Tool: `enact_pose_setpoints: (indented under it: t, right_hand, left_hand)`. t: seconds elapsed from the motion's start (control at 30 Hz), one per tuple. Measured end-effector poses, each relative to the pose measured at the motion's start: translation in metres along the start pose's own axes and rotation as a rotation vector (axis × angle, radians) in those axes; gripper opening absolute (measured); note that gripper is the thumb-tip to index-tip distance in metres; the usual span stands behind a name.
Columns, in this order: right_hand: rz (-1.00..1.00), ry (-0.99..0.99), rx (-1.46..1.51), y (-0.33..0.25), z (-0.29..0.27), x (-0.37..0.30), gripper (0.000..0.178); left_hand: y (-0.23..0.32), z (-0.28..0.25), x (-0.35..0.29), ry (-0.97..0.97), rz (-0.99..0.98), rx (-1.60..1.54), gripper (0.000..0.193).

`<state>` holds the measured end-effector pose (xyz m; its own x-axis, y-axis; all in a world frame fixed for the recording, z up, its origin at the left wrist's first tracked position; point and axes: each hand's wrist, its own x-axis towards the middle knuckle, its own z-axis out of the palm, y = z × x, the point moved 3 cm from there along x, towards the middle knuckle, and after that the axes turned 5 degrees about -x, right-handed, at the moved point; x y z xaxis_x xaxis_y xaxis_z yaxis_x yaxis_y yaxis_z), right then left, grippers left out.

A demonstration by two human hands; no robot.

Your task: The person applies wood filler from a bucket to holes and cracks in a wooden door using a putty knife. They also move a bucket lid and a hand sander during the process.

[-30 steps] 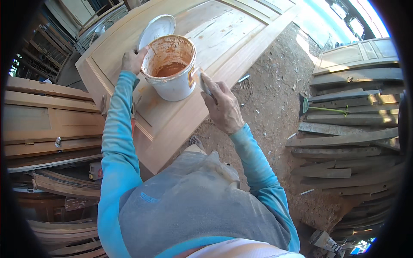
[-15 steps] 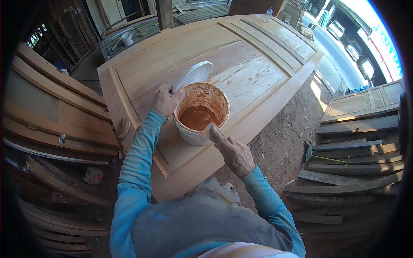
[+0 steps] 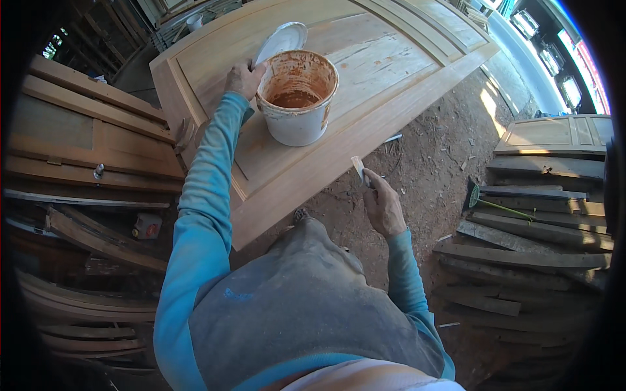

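A white bucket (image 3: 297,129) stands on a wooden door panel (image 3: 274,212), its inside smeared with orange-brown paste (image 3: 293,99). My left hand (image 3: 242,79) is closed at the bucket's left rim, gripping the edge of the white lid (image 3: 282,39), which is tilted up behind the bucket. The thumb lies against the rim; the other fingers are partly hidden. To the right of the panel's edge, my right hand (image 3: 383,205) grips a small flat scraper (image 3: 357,167) with a pale end pointing up. It is held apart from the bucket, above the dirt floor.
More wooden doors (image 3: 98,143) lean at the left, with a small jerrycan (image 3: 147,225) below them. Timber planks (image 3: 521,255) are stacked at the right with a green-handled net-like tool (image 3: 502,207) over them. Another white pail (image 3: 194,23) stands beyond the panel.
My right hand has moved away from the bucket, down and to the right, with the scraper. My left hand stays at the lid and rim. The view has tipped lower.
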<state>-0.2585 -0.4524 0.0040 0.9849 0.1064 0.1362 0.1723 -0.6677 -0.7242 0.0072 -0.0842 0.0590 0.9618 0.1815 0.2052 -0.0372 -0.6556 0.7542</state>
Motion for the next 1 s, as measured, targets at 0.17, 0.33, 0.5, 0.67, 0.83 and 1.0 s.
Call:
enact_pose_setpoints:
  t: [0.17, 0.33, 0.5, 0.67, 0.83, 1.0]
  right_hand:
    - [-0.102, 0.019, -0.004, -0.019, -0.020, 0.010, 0.034]
    - [-0.304, -0.012, -0.174, -0.080, -0.037, 0.060, 0.031]
    - [-0.562, -0.120, -0.329, -0.147, -0.018, 0.137, 0.018]
    - [-0.687, -0.286, -0.631, -0.177, -0.001, 0.175, 0.011]
    - [-0.655, -0.385, -0.924, -0.172, -0.007, 0.193, 0.015]
    - [-0.510, -0.314, -1.024, -0.135, -0.028, 0.252, 0.018]
  left_hand:
    - [-0.003, -0.004, 0.003, 0.033, -0.007, 0.024, 0.055]
    - [-0.004, 0.000, 0.005, 0.043, -0.014, -0.010, 0.058]
    - [-0.002, -0.005, 0.000, 0.060, 0.003, -0.096, 0.057]
    - [-0.009, 0.003, -0.003, 0.102, 0.010, -0.195, 0.056]
    - [-0.004, -0.005, -0.011, 0.081, 0.025, -0.247, 0.054]
    - [0.004, 0.000, -0.009, 0.076, 0.134, -0.198, 0.057]
